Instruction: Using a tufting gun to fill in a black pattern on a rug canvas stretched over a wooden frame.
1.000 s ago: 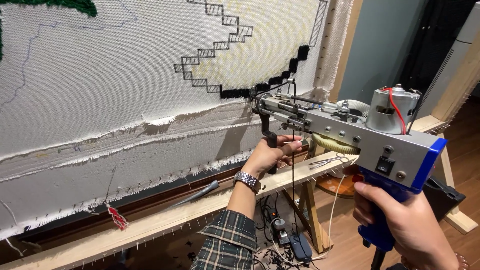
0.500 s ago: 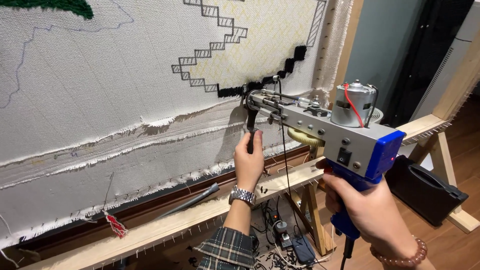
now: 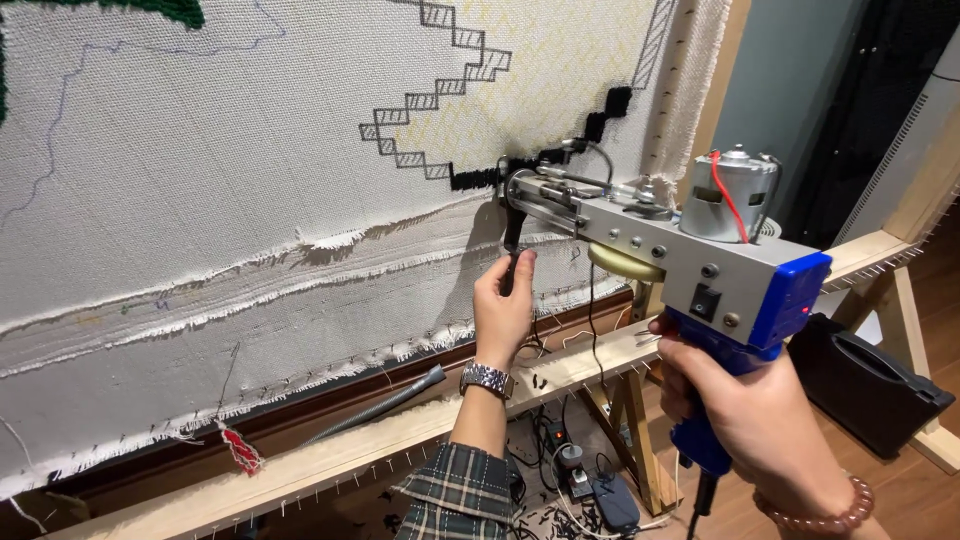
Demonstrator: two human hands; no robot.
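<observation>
Tufting gun (image 3: 660, 245) sits level against the stretched backing cloth (image 3: 250, 200), needle at the black yarn line (image 3: 480, 178). Right hand (image 3: 745, 410) grip clenched on its blue handle; left hand (image 3: 503, 310) grasping the front handle to steady it.

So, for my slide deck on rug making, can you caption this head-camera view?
Left hand grips the front handle of a grey and blue tufting gun, right hand on its blue grip, tip against white stretched cloth.

**Where Things Are**

The tufting gun (image 3: 640, 235) touches the cloth (image 3: 250, 200) on the wooden frame (image 3: 330, 460). The left hand (image 3: 503, 305) is under its front. The right hand (image 3: 745, 400) is behind, lower. A case (image 3: 870, 385) sits far right.
</observation>
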